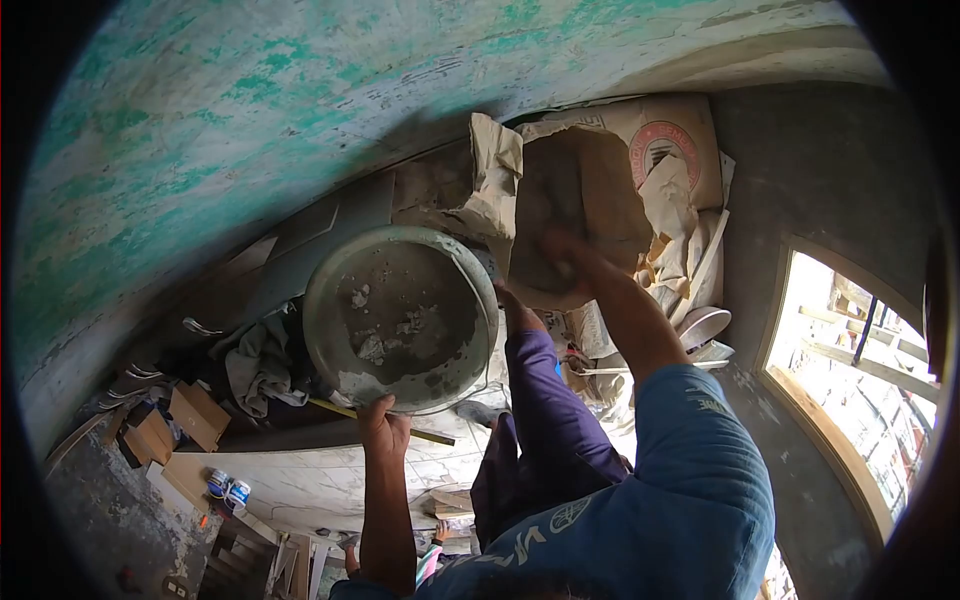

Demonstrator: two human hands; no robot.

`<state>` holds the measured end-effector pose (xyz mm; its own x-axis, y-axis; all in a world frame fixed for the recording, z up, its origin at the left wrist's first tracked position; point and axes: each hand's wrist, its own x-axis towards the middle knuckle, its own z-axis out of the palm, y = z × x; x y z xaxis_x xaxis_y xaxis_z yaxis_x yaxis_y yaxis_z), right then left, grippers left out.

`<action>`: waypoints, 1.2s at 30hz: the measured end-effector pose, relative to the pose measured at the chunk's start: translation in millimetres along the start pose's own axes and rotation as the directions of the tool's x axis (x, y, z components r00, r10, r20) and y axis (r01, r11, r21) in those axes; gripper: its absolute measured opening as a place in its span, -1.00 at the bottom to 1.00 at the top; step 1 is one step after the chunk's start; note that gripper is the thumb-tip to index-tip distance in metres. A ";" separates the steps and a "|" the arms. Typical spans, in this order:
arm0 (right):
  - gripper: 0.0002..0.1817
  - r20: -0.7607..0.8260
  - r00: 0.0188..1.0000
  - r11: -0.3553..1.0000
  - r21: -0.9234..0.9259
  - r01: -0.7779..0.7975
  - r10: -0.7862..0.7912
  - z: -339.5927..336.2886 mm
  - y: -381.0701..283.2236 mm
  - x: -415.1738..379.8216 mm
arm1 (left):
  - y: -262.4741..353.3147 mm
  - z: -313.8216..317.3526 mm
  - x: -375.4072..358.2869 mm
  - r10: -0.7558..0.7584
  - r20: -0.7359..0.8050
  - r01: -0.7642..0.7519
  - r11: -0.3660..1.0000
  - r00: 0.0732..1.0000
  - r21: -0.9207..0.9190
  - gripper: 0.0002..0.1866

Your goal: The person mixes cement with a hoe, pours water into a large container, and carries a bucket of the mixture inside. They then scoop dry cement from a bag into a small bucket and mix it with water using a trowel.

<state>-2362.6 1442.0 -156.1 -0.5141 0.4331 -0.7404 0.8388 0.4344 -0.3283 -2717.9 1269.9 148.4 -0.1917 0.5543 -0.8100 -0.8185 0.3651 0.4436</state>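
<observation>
My left hand (384, 430) grips the near rim of a round, dusty bucket (322, 360), thumb over the edge. Grey powder and pale lumps lie on the bucket's bottom, and its thin wire handle hangs along the right side. Just right of it is a torn-open paper cement bag (615, 215) with grey powder inside. My right hand (565, 250) reaches into the bag's opening; it is blurred by motion, so its fingers and anything in them cannot be made out.
A wall with peeling green paint (270, 110) rises behind. Crumpled cloth (258, 365) and cardboard boxes (200, 415) lie at left, with small cans (228, 490) below. At right are a shallow bowl (703, 328) and a bright wood-framed opening (850, 350).
</observation>
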 end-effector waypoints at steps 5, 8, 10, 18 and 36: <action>-0.67 -0.109 0.989 0.995 -0.019 0.102 -0.104 20.7 -8.4 31.0 | 0.9 12.2 -5.0 0.008 0.029 -0.009 0.998 1.000 0.056 -0.24; -0.65 -0.543 0.647 0.844 -0.364 0.393 -0.536 42.2 11.3 12.0 | -0.5 13.5 -3.4 0.010 0.040 -0.012 0.999 0.999 0.053 -0.24; -0.64 -0.371 0.928 0.335 0.870 0.361 -0.036 37.1 2.3 -20.1 | -1.0 17.7 -9.5 0.001 0.057 -0.004 0.999 0.998 0.049 -0.25; -0.65 -0.017 0.967 0.373 0.924 -0.082 0.254 -96.7 -25.6 -174.8 | -6.7 33.4 -22.5 0.004 0.175 -0.013 0.999 0.984 0.048 -0.27; -0.76 -0.016 0.961 0.484 0.866 -0.124 0.277 -276.1 -111.9 -406.3 | -26.8 79.8 -15.7 0.001 0.293 0.002 1.000 0.956 -0.009 -0.53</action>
<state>-2297.2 1435.5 343.4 -0.2648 0.5492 -0.7926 0.6251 -0.5281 -0.5748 -2649.7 1311.1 179.8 -0.0252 0.7497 -0.6613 -0.8239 0.3591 0.4384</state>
